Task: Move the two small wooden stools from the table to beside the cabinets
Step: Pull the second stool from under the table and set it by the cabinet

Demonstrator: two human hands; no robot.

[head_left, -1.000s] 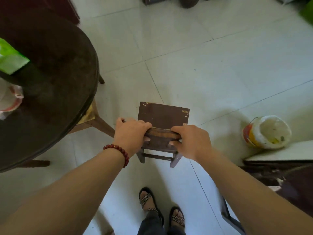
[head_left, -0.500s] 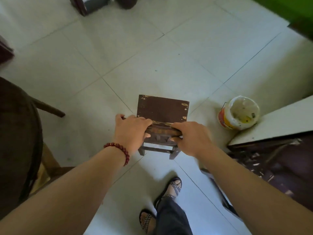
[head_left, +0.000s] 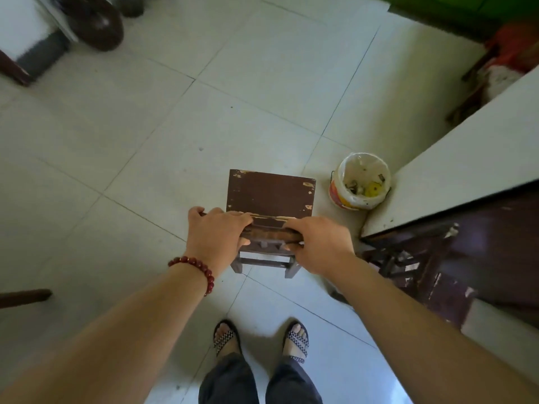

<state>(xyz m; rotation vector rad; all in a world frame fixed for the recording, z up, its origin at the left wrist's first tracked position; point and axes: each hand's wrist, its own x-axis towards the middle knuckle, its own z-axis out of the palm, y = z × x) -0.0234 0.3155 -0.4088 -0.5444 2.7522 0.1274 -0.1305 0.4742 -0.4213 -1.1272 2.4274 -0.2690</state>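
Stool (head_left: 270, 193) hangs above the floor (head_left: 180, 147), its near edge clutched by left hand (head_left: 217, 233) and right hand (head_left: 319, 243).

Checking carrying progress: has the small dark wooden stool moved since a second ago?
Yes. The small dark wooden stool moved away from the round table, now out of view, towards the white plastic bucket.

Bare forearms, no sleeves
Dark red bead bracelet (head_left: 194, 270) on left wrist, dark trousers (head_left: 259, 384), black-white checkered sandals (head_left: 297, 342)

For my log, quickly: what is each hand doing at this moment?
Left hand: closed on the wooden stool's near edge.
Right hand: closed on the same edge.
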